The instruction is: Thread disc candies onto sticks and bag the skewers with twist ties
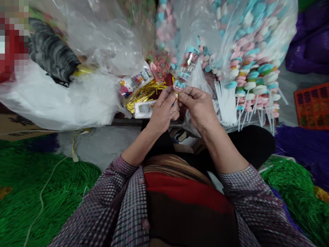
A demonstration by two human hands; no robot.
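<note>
A printed clear bag of pink, blue and white candy [185, 73] points away from me, its gathered near end between my two hands. My left hand [166, 108] pinches that end with thumb and fingers. From the other side, my right hand [199, 104] closes its fingertips on the same end. A small bit of yellow shows between the fingertips, too small to name. Just left of my hands lie gold twist ties [144, 93], a stack of printed wrappers [145, 109] and another printed pack [137, 81].
Candy skewers [253, 80] and white sticks [226, 103] lie to the right. Large plastic bags of candy stand behind. At left are a white plastic bag [77, 99] and a person's grey sleeve [50, 48]. Green strands [51, 195] and an orange crate [312, 106] flank the work surface.
</note>
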